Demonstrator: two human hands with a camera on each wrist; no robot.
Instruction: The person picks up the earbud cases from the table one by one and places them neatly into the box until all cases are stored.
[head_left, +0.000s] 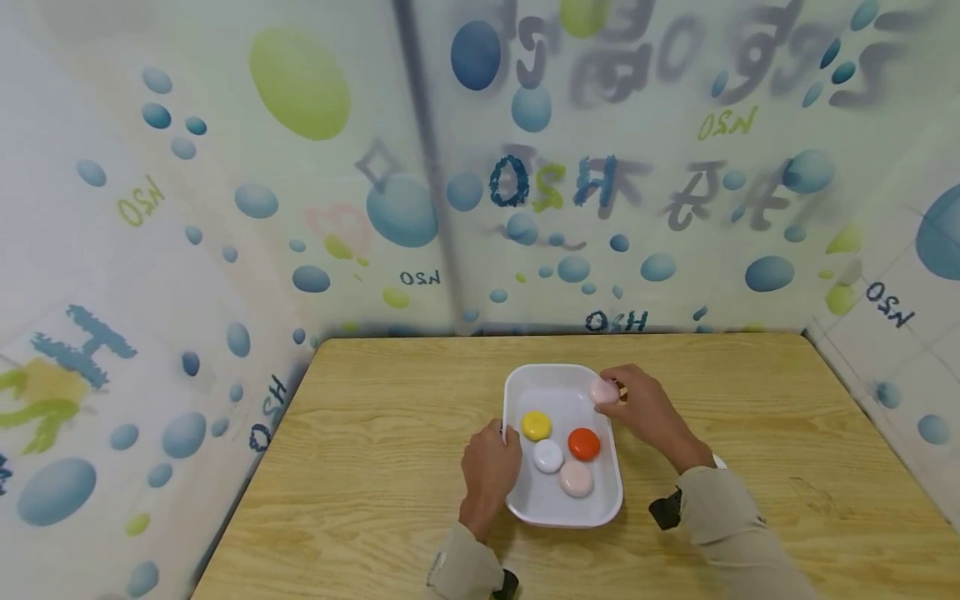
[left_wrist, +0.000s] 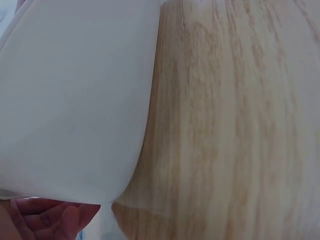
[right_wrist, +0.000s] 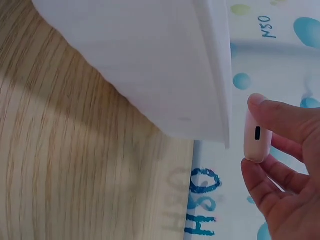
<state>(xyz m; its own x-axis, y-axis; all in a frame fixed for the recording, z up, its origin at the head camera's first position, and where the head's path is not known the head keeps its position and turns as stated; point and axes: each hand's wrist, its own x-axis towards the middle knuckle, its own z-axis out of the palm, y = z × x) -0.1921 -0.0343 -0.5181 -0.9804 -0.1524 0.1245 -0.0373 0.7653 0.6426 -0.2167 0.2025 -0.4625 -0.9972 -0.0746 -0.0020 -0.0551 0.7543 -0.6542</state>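
Observation:
A white plastic tray (head_left: 551, 390) stands on the wooden table with its left rim in the grip of my left hand (head_left: 491, 467). Between thumb and fingers, my right hand (head_left: 647, 410) pinches a pale pink round puck (right_wrist: 257, 135) above the tray's far right corner; a small dark slot shows in its edge. Inside the tray lie a yellow puck (head_left: 536, 426), a red-orange puck (head_left: 583, 444), a white puck (head_left: 548, 456) and a second pale pink puck (head_left: 577, 479). In the left wrist view the tray's outer wall (left_wrist: 75, 100) hides most of the hand.
The wooden table (head_left: 390, 417) extends to both sides of the tray. Behind and beside it hang pale curtains (head_left: 480, 275) printed with blue and green drops and lettering. A black strap (head_left: 666, 508) sits at my right wrist.

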